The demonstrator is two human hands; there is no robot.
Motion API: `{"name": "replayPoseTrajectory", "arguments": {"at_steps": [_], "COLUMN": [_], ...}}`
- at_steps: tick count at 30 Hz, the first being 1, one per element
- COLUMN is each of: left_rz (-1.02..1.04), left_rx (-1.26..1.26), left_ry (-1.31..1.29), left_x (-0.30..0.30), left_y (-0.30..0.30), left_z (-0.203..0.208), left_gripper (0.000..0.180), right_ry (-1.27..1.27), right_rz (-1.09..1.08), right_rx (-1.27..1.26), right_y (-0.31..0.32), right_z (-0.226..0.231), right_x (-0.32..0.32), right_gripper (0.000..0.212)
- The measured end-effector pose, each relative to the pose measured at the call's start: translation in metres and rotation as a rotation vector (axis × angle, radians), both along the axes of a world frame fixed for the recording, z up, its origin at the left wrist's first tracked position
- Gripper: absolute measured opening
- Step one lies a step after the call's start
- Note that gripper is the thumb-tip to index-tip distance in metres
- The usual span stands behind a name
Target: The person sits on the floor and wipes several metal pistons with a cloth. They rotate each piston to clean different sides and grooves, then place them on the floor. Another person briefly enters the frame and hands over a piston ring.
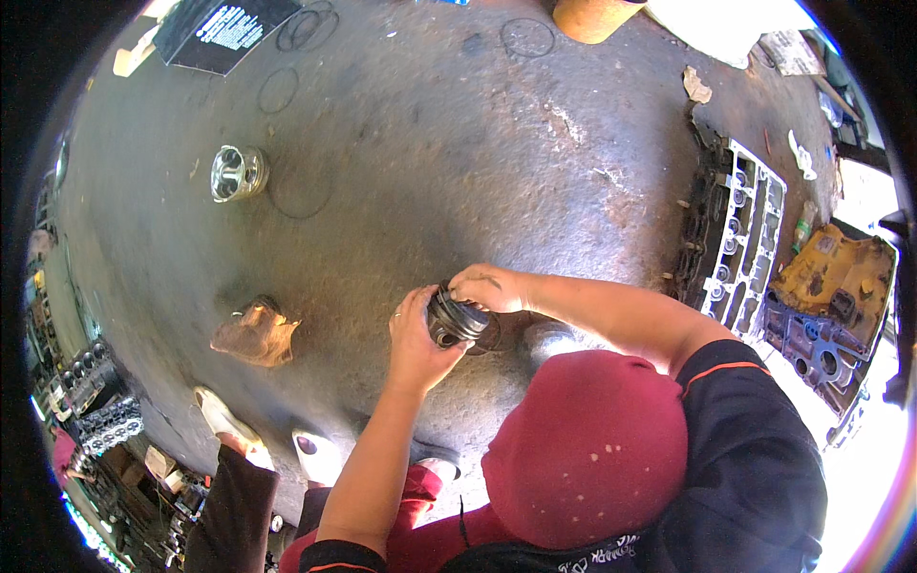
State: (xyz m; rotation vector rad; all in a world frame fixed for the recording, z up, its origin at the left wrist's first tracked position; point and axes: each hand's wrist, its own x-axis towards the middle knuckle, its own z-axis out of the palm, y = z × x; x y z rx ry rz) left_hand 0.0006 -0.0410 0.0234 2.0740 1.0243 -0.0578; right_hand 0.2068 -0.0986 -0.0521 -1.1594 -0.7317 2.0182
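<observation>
A dark metal piston (457, 323) with grooves round its upper part is held above the floor between my two hands. My left hand (416, 336) wraps its side, thumb underneath. My right hand (489, 288) has its fingers closed over the upper edge, near the grooves; whether they also pinch a ring is hidden. Just beside the piston a thin dark ring shape (494, 334) shows faintly. Farther off to the left, a bright silver piston (237, 174) sits on the floor, with a thin piston ring (330, 196) lying next to it.
Left of my hands lies a crumpled brown scrap (256, 334). Another person's white shoe (224, 415) stands nearer. Thin rings (527, 38) and a black box (224, 33) lie far off, near a yellow-orange bucket (594, 21). A cylinder head (745, 234) stands right. Rounded red cloth (587, 449) fills the lower middle.
</observation>
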Motion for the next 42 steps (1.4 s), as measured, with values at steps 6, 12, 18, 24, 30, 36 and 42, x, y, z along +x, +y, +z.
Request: {"name": "replayPoseTrajectory", "arguments": {"at_steps": [6, 12, 18, 24, 30, 36, 42], "left_rz": [-0.050, 0.077, 0.081, 0.028, -0.040, -0.041, -0.022], "left_rx": [0.127, 0.040, 0.094, 0.080, 0.083, 0.070, 0.083], "left_ry": [0.054, -0.009, -0.086, -0.102, -0.011, 0.001, -0.012], "left_x": [0.010, 0.009, 0.004, 0.005, 0.009, 0.006, 0.004], "left_y": [-0.009, -0.008, -0.010, 0.001, 0.007, 0.005, 0.004], "left_z": [0.008, 0.006, -0.003, -0.001, 0.005, 0.003, -0.001], "left_gripper": [0.106, 0.104, 0.102, 0.100, 0.104, 0.104, 0.105], "right_ry": [0.022, 0.122, 0.213, 0.232, 0.068, -0.734, -0.920], "right_rz": [0.024, -0.093, -0.095, -0.076, -0.041, 0.307, 0.681], "right_rx": [-0.047, -0.201, -0.260, -0.294, -0.014, 0.514, 0.614], "right_y": [0.002, 0.005, 0.009, 0.009, 0.011, 0.019, 0.034], "right_z": [-0.002, 0.009, 0.008, -0.003, -0.009, 0.040, 0.088], "right_x": [0.000, -0.004, -0.005, -0.005, -0.008, 0.016, 0.024], "right_gripper": [0.034, 0.027, 0.024, 0.026, 0.034, 0.046, 0.056]}}
